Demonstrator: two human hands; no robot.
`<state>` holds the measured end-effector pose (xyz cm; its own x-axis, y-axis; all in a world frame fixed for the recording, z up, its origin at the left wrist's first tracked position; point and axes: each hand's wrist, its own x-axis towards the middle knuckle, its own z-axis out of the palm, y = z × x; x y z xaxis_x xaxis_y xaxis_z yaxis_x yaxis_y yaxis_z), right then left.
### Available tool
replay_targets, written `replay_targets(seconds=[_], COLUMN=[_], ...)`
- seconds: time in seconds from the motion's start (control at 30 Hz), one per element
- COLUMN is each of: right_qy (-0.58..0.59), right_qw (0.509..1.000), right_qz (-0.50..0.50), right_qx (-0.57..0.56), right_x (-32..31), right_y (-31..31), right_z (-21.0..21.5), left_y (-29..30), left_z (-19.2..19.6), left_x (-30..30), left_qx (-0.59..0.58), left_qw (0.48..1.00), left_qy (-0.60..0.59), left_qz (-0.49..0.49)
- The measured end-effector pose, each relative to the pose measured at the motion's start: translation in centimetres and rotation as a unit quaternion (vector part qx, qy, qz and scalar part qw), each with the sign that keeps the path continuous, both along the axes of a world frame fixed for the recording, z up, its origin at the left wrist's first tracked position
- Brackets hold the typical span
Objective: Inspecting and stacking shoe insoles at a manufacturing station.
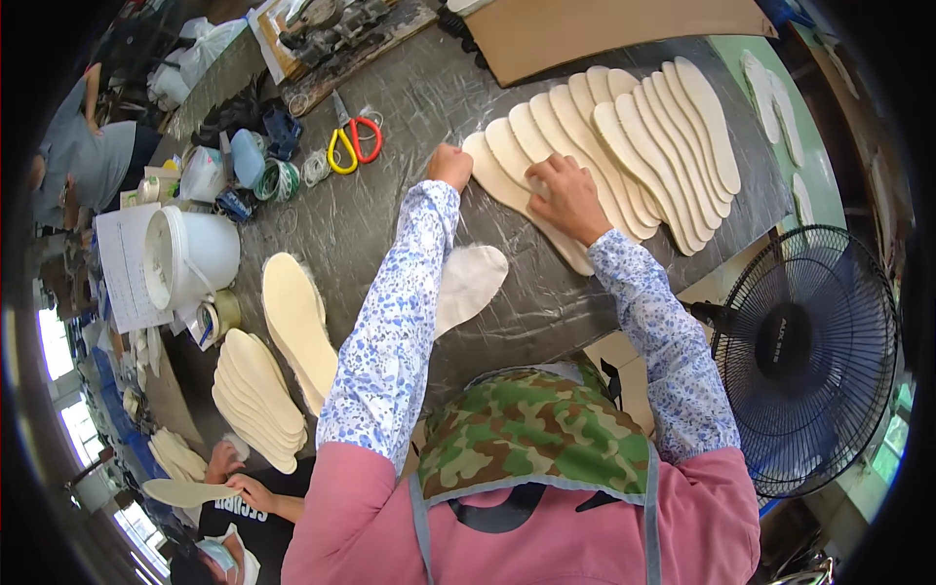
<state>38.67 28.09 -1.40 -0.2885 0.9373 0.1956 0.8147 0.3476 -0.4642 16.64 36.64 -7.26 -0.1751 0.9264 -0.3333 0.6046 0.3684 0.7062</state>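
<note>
Fingers of the left hand (450, 168): curled in toward the palm, at the far, upper-left end of the leading insole (505, 180). Contact with its edge looks likely; pinched or merely touching, cannot tell. Fingers of the right hand (570, 200): bent, partly spread, tips down over the leading insole's right-hand long side, near mid-length. Whether they grip an edge is not shown.

Key relation: leading insole lies flat on the tabletop (409, 97), long axis slanting from upper left down to lower right, its near end showing below the right hand. It is to the right of the left fingers and partly beneath the right ones. Left hand nearer its far end; right hand nearer its middle.

Surroundings, left to right, all relative to the leading insole:
- white plastic bucket (210, 249): well apart, to its left.
- overlapped stack of cream insoles (255, 400): well apart, left and nearer the body.
- scissors (353, 146) with yellow and red handles: left of its far end, apart.
- fuzzy white insole (473, 283): below-left, apart, partly behind the left sleeve (395, 302).
- fanned row of cream insoles (585, 127): directly right, overlapping, roughly parallel.
- second fan of insoles (673, 146): farther right, overlapping that row.
</note>
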Motion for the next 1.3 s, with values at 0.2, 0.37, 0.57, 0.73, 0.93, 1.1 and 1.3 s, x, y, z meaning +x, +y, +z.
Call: replay_targets(seconds=[0.2,0.37,0.57,0.73,0.93,1.1,1.3], right_qy=[0.002,0.037,0.085,0.117,0.074,0.175,0.23], right_qw=[0.997,0.997,0.991,0.981,0.989,0.982,0.957], right_qz=[-0.08,-0.054,-0.087,-0.149,-0.129,-0.039,0.172], right_qx=[0.009,0.05,0.057,0.041,-0.013,0.053,0.048], right_x=[2.5,1.3,1.0,1.3,2.3,-1.8,-9.9], right_y=[2.3,2.1,1.8,2.4,2.3,-0.5,-6.7], right_z=[-1.5,-0.8,-0.6,-1.5,-2.2,3.1,12.8], left_y=[0.3,0.8,2.0,-3.0,-11.8,-16.3,-18.5], left_z=[0.8,1.7,1.8,6.1,15.4,19.0,20.6], left_x=[4.0,4.0,4.9,1.9,-5.2,-9.1,-9.0], left_qx=[-0.006,0.095,0.068,0.001,0.147,0.184,0.242], left_qw=[0.98,0.961,0.986,0.939,0.863,0.849,0.853], left_qy=[-0.199,-0.231,-0.142,-0.314,-0.458,-0.459,-0.432], left_qz=[0.022,0.119,0.044,0.143,0.157,0.187,0.165])
